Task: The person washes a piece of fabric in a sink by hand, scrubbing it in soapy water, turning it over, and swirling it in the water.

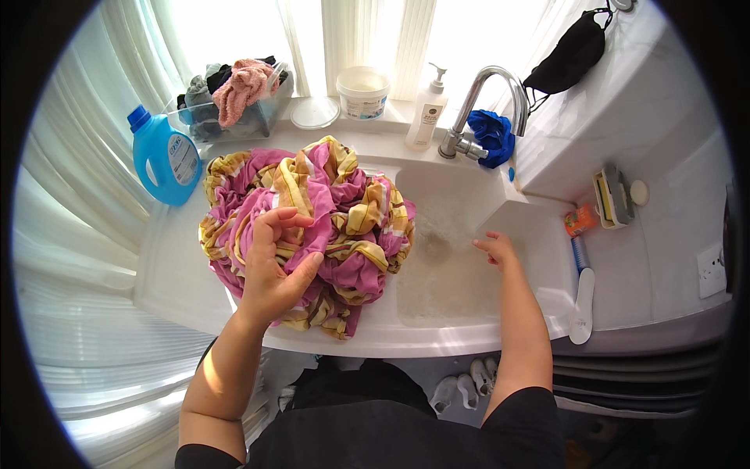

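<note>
A bundle of pink and yellow patterned fabric (367,270) lies heaped on the left part of the white sink (164,266). Over its near side is my left hand (273,270), with thumb and fingers apart and the fingers loosely bent. It holds nothing; whether it touches the cloth I cannot tell. My right hand (497,248) hangs over the right side of the basin, index finger stretched out and nothing held. Cloudy water (437,289) covers the basin floor around a dark drain spot. Behind the basin rises a chrome faucet (469,117).
A blue detergent bottle (168,160) and a clear bin of clothes (269,121) stand back left. Along the back ledge are a white tub (363,94), its lid (315,112) and a pump bottle (426,117). Blue cloth (492,139) sits beside the faucet; a brush (582,305) lies at right.
</note>
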`<state>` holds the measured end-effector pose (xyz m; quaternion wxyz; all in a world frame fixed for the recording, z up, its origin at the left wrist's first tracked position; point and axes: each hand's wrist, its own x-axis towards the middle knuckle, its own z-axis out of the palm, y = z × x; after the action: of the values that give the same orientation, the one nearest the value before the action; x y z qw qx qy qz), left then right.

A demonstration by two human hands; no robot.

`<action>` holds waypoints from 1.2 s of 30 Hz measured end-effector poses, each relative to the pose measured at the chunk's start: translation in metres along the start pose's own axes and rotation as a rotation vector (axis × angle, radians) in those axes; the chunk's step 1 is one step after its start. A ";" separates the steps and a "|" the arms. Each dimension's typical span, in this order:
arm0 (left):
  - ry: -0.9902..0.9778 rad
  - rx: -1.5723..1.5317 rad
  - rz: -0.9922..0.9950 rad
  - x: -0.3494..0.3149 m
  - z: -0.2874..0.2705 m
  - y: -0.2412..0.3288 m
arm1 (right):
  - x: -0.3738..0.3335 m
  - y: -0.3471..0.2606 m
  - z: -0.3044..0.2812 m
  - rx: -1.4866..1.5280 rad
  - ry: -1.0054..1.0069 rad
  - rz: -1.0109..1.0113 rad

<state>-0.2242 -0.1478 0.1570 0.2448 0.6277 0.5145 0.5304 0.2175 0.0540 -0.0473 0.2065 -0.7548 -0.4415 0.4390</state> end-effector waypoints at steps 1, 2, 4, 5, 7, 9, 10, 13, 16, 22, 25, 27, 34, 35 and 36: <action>0.008 -0.022 0.000 0.000 -0.001 0.001 | -0.011 -0.024 0.003 -0.040 0.030 -0.115; 0.018 -0.040 0.001 0.000 -0.001 0.002 | -0.024 -0.047 0.009 -0.076 0.057 -0.233; 0.088 -0.242 -0.072 0.001 0.003 0.005 | -0.065 -0.097 0.021 -0.130 0.041 -0.479; 0.158 -0.343 -0.121 0.001 0.004 0.002 | -0.087 -0.123 0.028 -0.160 0.032 -0.606; 0.176 -0.383 -0.190 0.004 0.004 -0.001 | -0.133 -0.168 0.050 -0.109 0.017 -0.797; 0.153 -0.070 -0.025 0.001 0.004 0.002 | -0.189 -0.213 0.072 -0.060 -0.043 -1.019; 0.134 0.039 0.049 -0.002 0.005 0.004 | -0.212 -0.230 0.089 -0.035 -0.022 -1.181; -0.016 0.387 0.281 -0.016 0.001 0.007 | -0.225 -0.244 0.108 -0.275 -0.059 -1.573; -0.080 0.324 0.450 -0.033 -0.013 -0.006 | -0.228 -0.242 0.088 -0.201 -0.265 -1.554; -0.268 0.111 0.570 -0.040 -0.023 -0.001 | -0.255 -0.260 0.085 -0.370 -0.205 -1.489; -0.360 0.016 0.603 -0.040 -0.022 0.001 | -0.274 -0.272 0.112 -0.758 -0.209 -1.580; -0.378 -0.014 0.590 -0.032 -0.040 0.005 | -0.262 -0.266 0.126 -0.740 -0.339 -1.606; 0.314 0.257 -0.045 0.015 -0.164 -0.065 | -0.174 -0.154 0.080 0.779 -0.273 -0.707; 0.281 0.317 -0.079 0.012 -0.170 -0.091 | -0.169 -0.150 0.080 0.972 -0.226 -0.636; 0.239 0.366 -0.103 0.015 -0.169 -0.105 | -0.158 -0.153 0.077 0.986 -0.202 -0.528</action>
<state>-0.4209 -0.1378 0.1268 0.0908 0.5675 0.6588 0.4855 0.0427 -0.0056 0.0950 0.5940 -0.3873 -0.3757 0.5967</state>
